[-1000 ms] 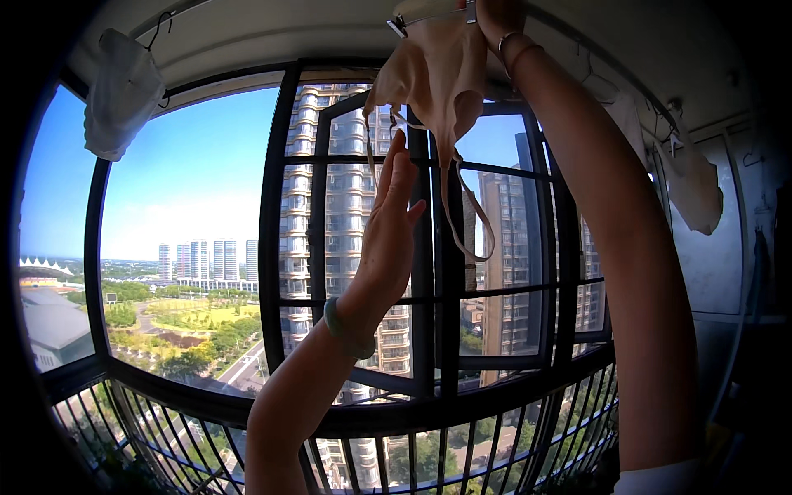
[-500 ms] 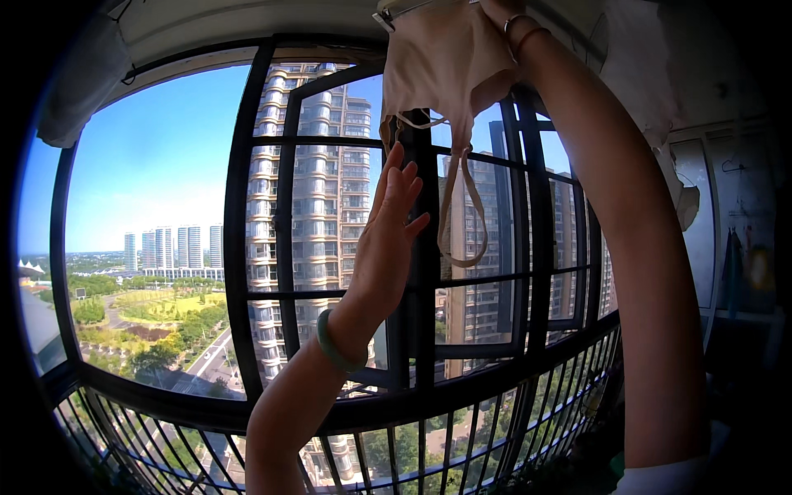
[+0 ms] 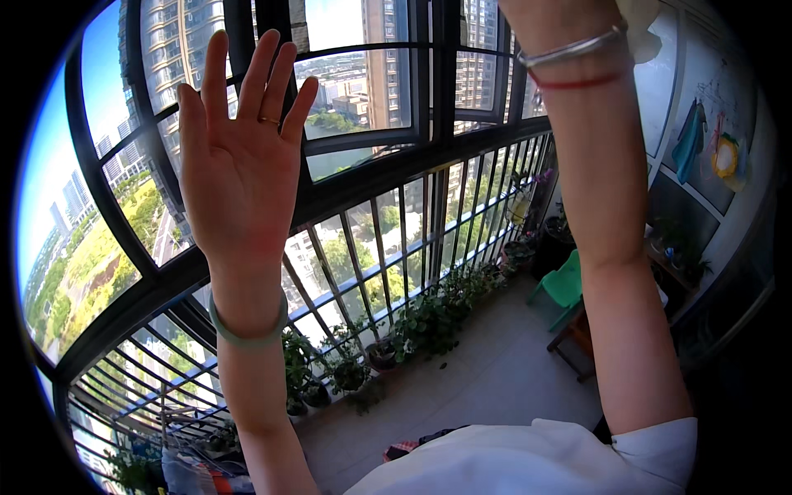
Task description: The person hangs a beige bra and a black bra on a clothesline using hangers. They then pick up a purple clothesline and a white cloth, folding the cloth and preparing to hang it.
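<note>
Raised at the upper left, my left hand (image 3: pixel 243 177) shows its palm, with the fingers stretched out and apart and nothing in them. It wears a thin ring (image 3: pixel 268 120), and a pale green bangle (image 3: pixel 247 334) circles that wrist. My right hand (image 3: pixel 565 23) reaches up past the top edge, so only its lower part shows. Its fingers and anything they hold are out of sight. A silver bangle (image 3: pixel 575 49) and a red cord (image 3: pixel 582 83) are around the right wrist.
Dark-framed windows (image 3: pixel 363 95) and a barred railing (image 3: pixel 412 223) curve around the front. Potted plants (image 3: pixel 433 318) line the railing's foot on the tiled floor (image 3: pixel 495 375). A green chair (image 3: pixel 561 289) and a wooden stool (image 3: pixel 576 340) stand at the right. Cloths (image 3: pixel 689 140) hang on the far right wall.
My view has tilted downward, and the light strapped garment hanging beside my right hand has left the picture. The left hand now faces me palm-on, its fingers spread wider.
</note>
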A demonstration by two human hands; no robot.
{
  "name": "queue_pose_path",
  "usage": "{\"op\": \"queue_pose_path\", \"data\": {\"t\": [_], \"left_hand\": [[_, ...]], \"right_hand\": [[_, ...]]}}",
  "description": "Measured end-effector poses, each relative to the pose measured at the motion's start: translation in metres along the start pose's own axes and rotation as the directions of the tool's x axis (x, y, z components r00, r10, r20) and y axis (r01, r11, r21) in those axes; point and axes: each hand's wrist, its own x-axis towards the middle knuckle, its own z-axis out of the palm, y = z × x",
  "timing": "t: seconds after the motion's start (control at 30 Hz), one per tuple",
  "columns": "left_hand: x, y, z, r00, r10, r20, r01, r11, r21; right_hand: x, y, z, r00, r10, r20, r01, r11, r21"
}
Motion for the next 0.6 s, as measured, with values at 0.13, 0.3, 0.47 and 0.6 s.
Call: {"op": "queue_pose_path", "data": {"t": [0.13,0.3,0.47,0.6], "left_hand": [[-0.063,-0.090,0.014,0.969,-0.188,-0.161,0.161,0.973,-0.166],[-0.162,-0.265,0.070,0.784,-0.599,-0.162,0.423,0.707,-0.567],[-0.313,-0.377,0.090,0.303,-0.952,-0.052,0.583,0.228,-0.780],[-0.426,-0.438,0.102,-0.217,-0.976,-0.003,0.557,-0.121,-0.821]], "right_hand": [[-0.157,-0.002,-0.051,0.867,0.463,-0.186,-0.407,0.872,0.272],[-0.339,-0.118,-0.131,0.428,0.769,-0.476,-0.533,0.640,0.554],[-0.500,-0.233,-0.167,-0.181,0.841,-0.510,-0.539,0.349,0.767],[-0.603,-0.313,-0.185,-0.518,0.665,-0.538,-0.432,0.340,0.835]]}}
